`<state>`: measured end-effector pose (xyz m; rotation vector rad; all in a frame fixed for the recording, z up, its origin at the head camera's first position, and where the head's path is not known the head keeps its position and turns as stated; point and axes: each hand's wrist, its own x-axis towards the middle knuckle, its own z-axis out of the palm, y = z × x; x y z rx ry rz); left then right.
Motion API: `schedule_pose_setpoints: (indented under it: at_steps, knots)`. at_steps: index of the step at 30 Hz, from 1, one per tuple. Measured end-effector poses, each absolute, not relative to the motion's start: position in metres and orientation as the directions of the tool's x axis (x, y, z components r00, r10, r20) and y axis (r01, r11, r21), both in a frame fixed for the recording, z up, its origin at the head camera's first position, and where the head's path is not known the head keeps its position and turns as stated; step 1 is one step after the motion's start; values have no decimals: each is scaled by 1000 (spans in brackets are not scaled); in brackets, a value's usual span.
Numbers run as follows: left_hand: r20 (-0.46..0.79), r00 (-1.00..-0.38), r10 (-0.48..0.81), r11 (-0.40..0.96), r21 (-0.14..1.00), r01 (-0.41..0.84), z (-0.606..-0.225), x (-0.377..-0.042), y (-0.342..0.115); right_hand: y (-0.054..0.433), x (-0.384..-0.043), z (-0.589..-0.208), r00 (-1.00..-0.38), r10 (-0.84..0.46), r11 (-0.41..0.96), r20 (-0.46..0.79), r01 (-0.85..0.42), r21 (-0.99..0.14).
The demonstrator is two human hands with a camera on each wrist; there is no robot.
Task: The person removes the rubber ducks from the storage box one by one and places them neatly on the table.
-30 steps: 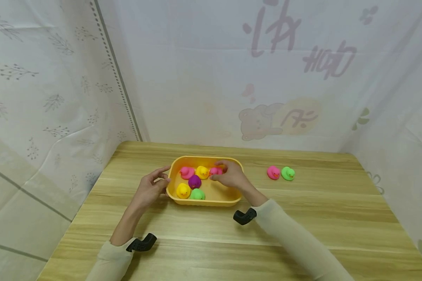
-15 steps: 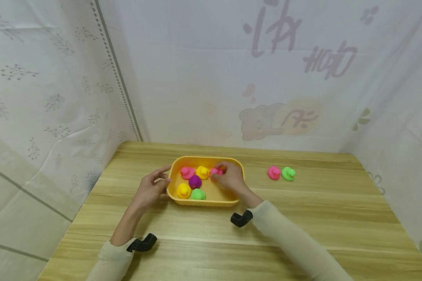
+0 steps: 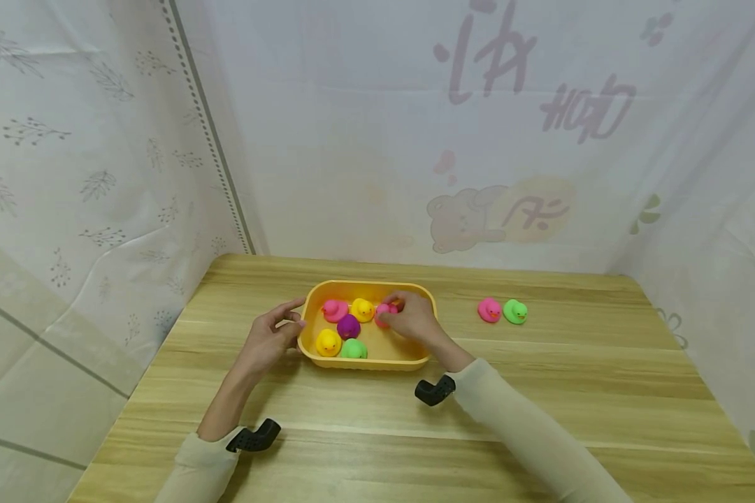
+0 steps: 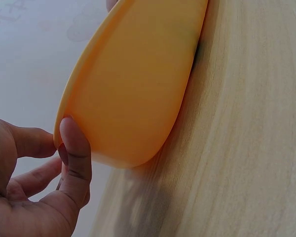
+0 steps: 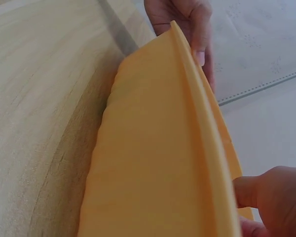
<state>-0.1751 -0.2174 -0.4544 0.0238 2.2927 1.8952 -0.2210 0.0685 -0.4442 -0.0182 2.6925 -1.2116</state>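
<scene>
A yellow-orange plastic basin (image 3: 390, 365) stands on the wooden table. At its left end my left hand (image 3: 273, 334) holds the rim, thumb on the outer wall and index finger at the lip in the left wrist view. My right hand (image 3: 412, 320) reaches into the basin's right side and pinches a pink rubber duck (image 3: 385, 316), partly covered by the fingers. Left of it in the basin are another pink duck (image 3: 335, 310), a yellow duck (image 3: 362, 309), a purple duck (image 3: 349, 326), a second yellow duck (image 3: 328, 342) and a green duck (image 3: 354, 348).
To the right of the basin, a pink duck (image 3: 489, 310) and a green duck (image 3: 515, 311) sit side by side on the wooden table (image 3: 579, 391). Pale printed curtains (image 3: 327, 140) hang behind and at both sides.
My right hand has shifted slightly within the basin, and the pink duck in its fingers has come a little nearer the front. My left hand stays at the rim.
</scene>
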Motion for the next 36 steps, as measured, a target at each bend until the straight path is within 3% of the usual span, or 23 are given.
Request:
schedule_pose_setpoints:
  at_steps: [36]
  knots:
    - [-115,-987,114,198,976,-91,-456,-176,-217,104,-197,-424,-959,-283,531,-22,-137,-836]
